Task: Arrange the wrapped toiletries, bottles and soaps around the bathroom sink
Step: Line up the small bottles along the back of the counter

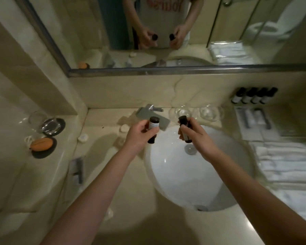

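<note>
My left hand (140, 137) grips a small dark brown bottle (153, 123) with a pale label, upright above the left rim of the white sink (193, 183). My right hand (200, 138) grips a second dark bottle (185, 127), tilted slightly, over the back of the basin. Several matching dark bottles (253, 97) stand in a row against the back wall at the right. Two small round wrapped soaps (124, 128) (83, 137) lie on the counter left of the sink. A flat wrapped toiletry (77, 169) lies near the counter's left edge.
The chrome faucet (151, 110) sits behind the sink. Clear glasses (211, 113) stand at the back right, wrapped items on a tray (254, 121) beside them, folded white towels (286, 161) further right. On the left ledge are a glass (37, 121), a dark coaster and an orange soap (41, 144). A mirror hangs above.
</note>
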